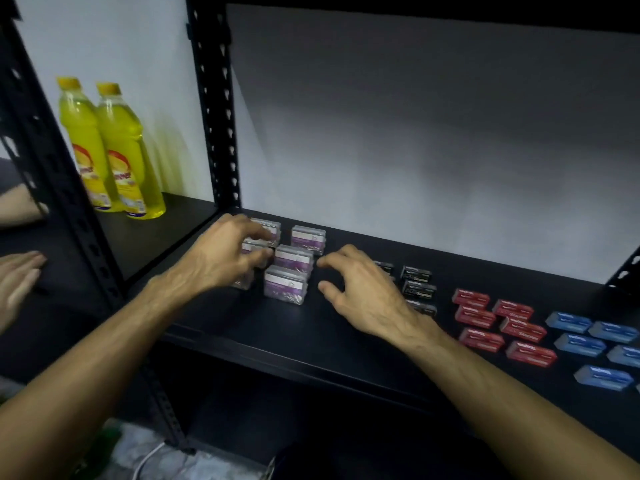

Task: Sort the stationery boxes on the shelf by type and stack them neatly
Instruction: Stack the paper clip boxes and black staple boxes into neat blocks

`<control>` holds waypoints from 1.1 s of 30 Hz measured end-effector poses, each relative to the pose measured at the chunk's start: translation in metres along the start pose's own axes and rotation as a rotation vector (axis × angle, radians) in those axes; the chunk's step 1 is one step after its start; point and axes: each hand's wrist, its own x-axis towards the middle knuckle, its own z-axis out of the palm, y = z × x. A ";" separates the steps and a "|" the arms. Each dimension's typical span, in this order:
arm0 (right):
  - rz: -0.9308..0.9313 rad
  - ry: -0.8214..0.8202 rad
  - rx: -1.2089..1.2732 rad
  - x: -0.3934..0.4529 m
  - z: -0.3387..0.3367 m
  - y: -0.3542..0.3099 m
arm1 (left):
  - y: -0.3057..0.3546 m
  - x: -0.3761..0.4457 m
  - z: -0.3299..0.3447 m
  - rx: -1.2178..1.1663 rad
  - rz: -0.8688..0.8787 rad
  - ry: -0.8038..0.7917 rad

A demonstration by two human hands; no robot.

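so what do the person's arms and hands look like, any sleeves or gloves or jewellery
Both forearms are bare as far as the picture shows, with no sleeves in view. The left hand and right hand wear no gloves, and no rings, watch or wristband show on them.

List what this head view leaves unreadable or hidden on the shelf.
- Black boxes: the right hand covers part of the group, so their count is unknown.
- Clear purple-label boxes: the left hand hides those at the left; whether it grips one cannot be told.
- Blue boxes: cut off by the right edge.
- Labels on the red boxes: too blurred to read.
- Yellow bottles: brand text blurred.
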 end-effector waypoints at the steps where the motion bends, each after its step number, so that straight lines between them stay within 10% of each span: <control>1: -0.012 -0.006 0.007 0.004 0.005 -0.006 | -0.011 -0.003 -0.003 0.017 -0.030 -0.010; 33: 0.018 -0.070 0.047 0.033 0.051 -0.033 | -0.058 -0.019 0.031 -0.205 -0.071 -0.061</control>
